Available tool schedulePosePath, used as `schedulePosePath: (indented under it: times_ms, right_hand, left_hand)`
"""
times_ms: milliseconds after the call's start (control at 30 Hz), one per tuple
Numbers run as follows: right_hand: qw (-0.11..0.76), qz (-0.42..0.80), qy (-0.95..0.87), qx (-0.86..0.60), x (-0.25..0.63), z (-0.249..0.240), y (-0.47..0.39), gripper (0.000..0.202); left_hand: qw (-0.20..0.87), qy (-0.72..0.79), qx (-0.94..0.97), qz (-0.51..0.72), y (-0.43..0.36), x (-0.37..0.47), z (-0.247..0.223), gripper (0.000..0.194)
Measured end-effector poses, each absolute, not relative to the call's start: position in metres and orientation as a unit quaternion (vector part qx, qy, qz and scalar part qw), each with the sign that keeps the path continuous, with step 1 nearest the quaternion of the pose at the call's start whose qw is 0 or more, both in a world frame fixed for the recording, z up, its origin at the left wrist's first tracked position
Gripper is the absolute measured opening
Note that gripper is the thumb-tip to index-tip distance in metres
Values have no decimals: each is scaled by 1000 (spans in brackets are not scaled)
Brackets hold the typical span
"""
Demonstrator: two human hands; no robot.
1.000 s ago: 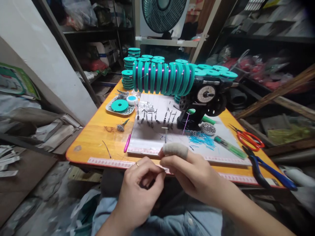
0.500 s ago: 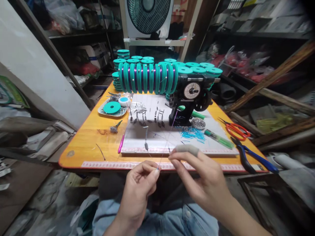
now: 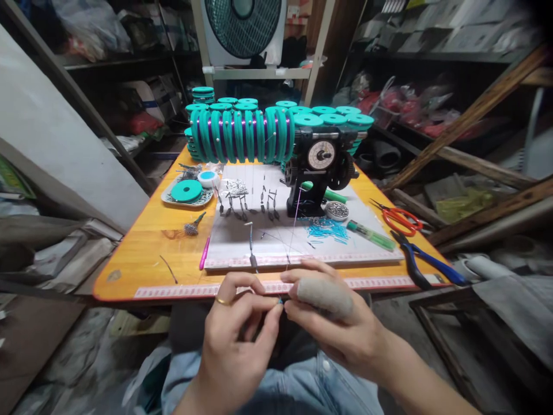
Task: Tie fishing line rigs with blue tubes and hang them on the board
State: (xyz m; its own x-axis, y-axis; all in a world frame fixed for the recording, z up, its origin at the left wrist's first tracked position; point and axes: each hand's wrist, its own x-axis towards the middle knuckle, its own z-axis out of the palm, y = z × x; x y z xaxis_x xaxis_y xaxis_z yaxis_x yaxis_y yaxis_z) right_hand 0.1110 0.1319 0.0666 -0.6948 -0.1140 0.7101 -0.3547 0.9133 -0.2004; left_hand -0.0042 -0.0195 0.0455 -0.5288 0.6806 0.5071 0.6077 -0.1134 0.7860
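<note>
My left hand (image 3: 240, 328), a ring on one finger, pinches a tiny blue piece (image 3: 280, 301) on thin line between thumb and forefinger, just off the table's front edge. Right beside it, my right hand (image 3: 341, 320), one finger wrapped in grey tape, has its fingertips drawn together on the thin line; the exact grip is partly hidden. A purplish line (image 3: 296, 210) runs from the black winding machine (image 3: 317, 173) down toward both hands. A dark sinker (image 3: 253, 261) on a short rig lies on the white board (image 3: 233, 245) in front of my left hand.
Teal spools (image 3: 242, 135) sit in a row on the machine, with stacks behind. Blue sleeves (image 3: 326, 229), a dish of metal bits (image 3: 336, 210), a green tube (image 3: 370, 235), scissors (image 3: 401, 221) and pliers (image 3: 425, 262) lie right. A tray (image 3: 166, 200) stands left.
My right hand has come down and in, its fingertips now close against my left. My left hand has turned, with its knuckles higher. The view has swung slightly right.
</note>
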Motion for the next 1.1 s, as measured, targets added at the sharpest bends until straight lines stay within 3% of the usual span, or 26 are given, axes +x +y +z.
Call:
schedulePosePath:
  times_ms: [200,333,467,567,700,800,933,1100]
  right_hand:
    - [335,180,-911,155,94,84,141,24]
    - [287,220,-929,73,85,86,141,23]
    - [262,171,-949,38,81,84,140,22]
    - [302,174,-936,40,86,79,138,22]
    - [429,210,-879,-10,109,64,131,24]
    - [373,322,-860,-132,129,51,124,13]
    - [209,508,-799,-246,138,34,114,12]
    - [250,627,-687,-269,130,21,105,15]
  left_hand:
    - [-172,643,588,460,-18,-6,52,24]
    - [-235,633,615,407,-12,-6,50,20]
    - [-245,596,661,383,-8,-7,45,22]
    - [-140,614,635,447,-7,-2,39,24]
    - [231,623,331,670,-4,13,29,14]
    - [426,483,105,758,2,24,25,27]
    - [484,383,14,787,9,35,24,28]
    - [489,372,-7,789,13,39,25,26]
